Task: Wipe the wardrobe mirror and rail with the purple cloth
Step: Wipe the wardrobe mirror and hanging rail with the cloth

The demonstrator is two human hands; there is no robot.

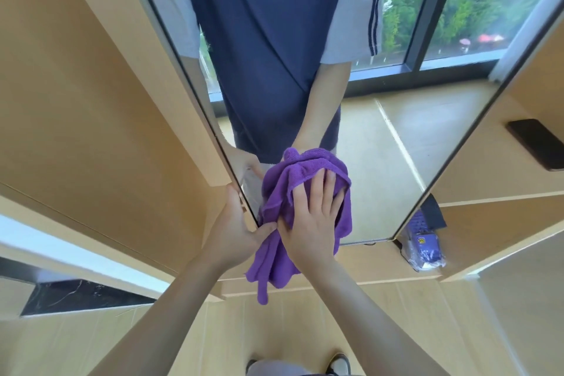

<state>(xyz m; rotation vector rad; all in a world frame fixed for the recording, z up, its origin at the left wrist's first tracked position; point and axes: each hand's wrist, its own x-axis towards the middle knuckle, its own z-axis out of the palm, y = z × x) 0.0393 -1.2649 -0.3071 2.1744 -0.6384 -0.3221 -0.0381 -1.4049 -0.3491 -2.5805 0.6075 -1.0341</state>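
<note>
Head view, looking down a tall wardrobe mirror (351,137) set between pale wooden panels (91,101), with the person's own torso, a window and greenery reflected in the glass. Largest element: the mirror, whose lower left corner is the area being wiped; its lower right glass shows no cloth on it, and no rail can be made out with certainty here. Next: the purple cloth (293,189), a soft, bunched towel-like rag, pressed against the glass near the left edge, its loose tail hanging below the mirror's bottom edge. Right hand (314,223): fingers straight and spread, flat on the cloth, pushing it against the glass rather than clutching it. Left hand (238,229): its grip lies curled round the mirror's left edge, thumb touching the cloth's gathered lower part, apparently steadying the panel. For a good stroke, the palm should likely keep even pressure and carry the cloth in overlapping passes out to the very edge and corner, where smears tend to collect; the dangling tail would be better folded under the palm so it does not drag. Small items: a dark flat object (537,143) on the right shelf and a wrapped purple pack (424,241) just below the mirror's right corner.
</note>
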